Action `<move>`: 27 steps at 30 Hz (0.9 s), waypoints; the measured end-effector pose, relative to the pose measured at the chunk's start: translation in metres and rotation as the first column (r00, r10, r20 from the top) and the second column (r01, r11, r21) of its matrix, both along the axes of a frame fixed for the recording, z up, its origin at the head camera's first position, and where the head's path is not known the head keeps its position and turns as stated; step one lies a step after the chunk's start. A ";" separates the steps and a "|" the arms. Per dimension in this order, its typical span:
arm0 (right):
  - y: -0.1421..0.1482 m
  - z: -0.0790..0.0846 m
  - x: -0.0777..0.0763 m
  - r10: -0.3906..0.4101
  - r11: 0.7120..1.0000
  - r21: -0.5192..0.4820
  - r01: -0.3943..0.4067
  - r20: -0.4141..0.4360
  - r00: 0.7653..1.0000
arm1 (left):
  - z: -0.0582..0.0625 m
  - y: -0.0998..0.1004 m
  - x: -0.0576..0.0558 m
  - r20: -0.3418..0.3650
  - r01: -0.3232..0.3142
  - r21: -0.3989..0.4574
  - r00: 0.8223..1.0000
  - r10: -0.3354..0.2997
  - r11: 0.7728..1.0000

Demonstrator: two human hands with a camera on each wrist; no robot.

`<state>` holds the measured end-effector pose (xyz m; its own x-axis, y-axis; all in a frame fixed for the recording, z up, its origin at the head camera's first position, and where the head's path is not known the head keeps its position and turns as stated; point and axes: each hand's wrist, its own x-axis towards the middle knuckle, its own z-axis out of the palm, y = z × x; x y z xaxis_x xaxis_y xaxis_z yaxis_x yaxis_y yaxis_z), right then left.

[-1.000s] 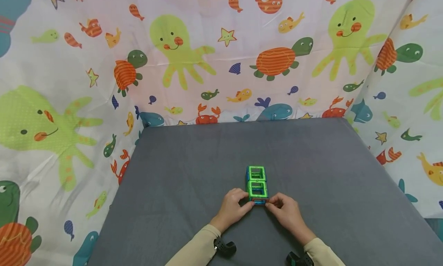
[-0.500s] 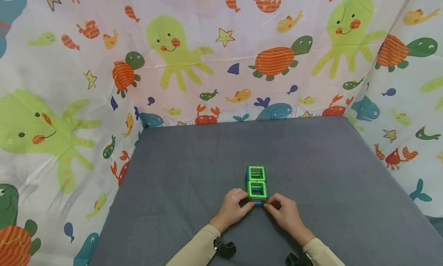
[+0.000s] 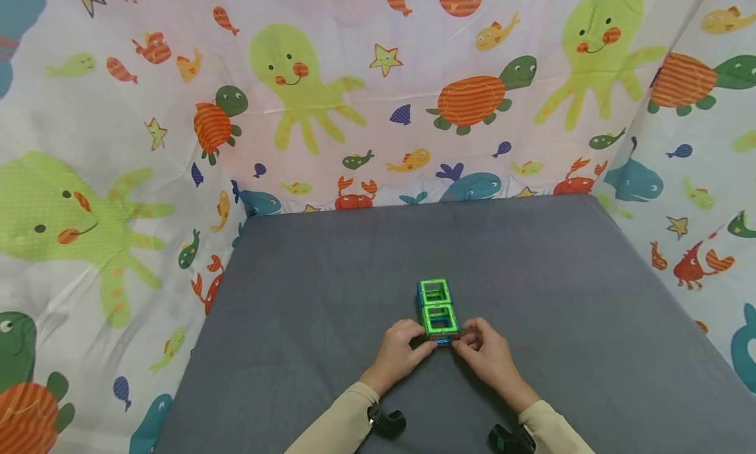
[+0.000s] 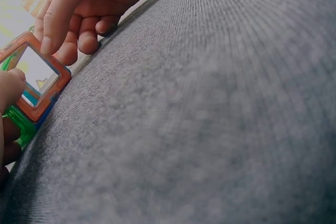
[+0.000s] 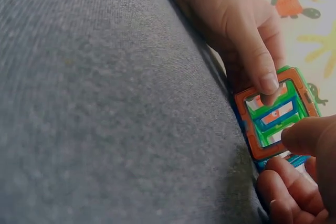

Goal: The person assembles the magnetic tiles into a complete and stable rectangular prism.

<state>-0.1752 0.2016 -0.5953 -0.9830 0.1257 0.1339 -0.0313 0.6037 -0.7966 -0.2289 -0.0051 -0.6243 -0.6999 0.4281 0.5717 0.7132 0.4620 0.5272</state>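
Note:
A long box of magnetic tiles lies on the grey cloth, with two green square frames on top and blue ones low at the side. Its near end is an orange square frame. At the near left corner my left hand pinches the box, thumb at the orange frame's opening and fingers along the side. My right hand holds the near right corner, its thumb over the orange frame and the other fingers curled beside it. Through the frames the hollow inside shows in the right wrist view.
Grey cloth covers the table under the box and forearms. A white curtain printed with sea animals stands behind the table and along both sides. Each wrist wears a black strapped device.
The box has turned slightly, its far end swinging left. My right fingers have shifted up along its right side, while the left hand keeps its grip. The head view has moved slightly.

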 end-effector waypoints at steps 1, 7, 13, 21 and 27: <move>0.000 0.000 0.000 -0.001 1.000 -0.001 0.001 0.008 1.000 | -0.001 0.000 0.000 0.000 -0.001 -0.003 1.000 0.001 1.000; 0.000 -0.002 0.000 0.003 1.000 0.018 -0.003 0.027 1.000 | -0.003 0.001 0.002 0.002 -0.004 0.002 1.000 0.004 1.000; 0.002 -0.004 0.000 0.016 1.000 0.022 -0.017 0.010 1.000 | -0.005 0.003 0.002 -0.029 -0.010 -0.015 1.000 0.010 1.000; 0.005 -0.002 -0.001 0.032 0.999 0.033 -0.033 0.028 0.999 | -0.002 0.005 0.002 -0.003 -0.025 -0.049 1.000 0.025 0.998; 0.003 -0.001 0.000 0.018 0.999 0.029 -0.020 0.058 0.998 | -0.003 0.005 0.003 -0.029 -0.030 -0.048 0.999 0.029 0.998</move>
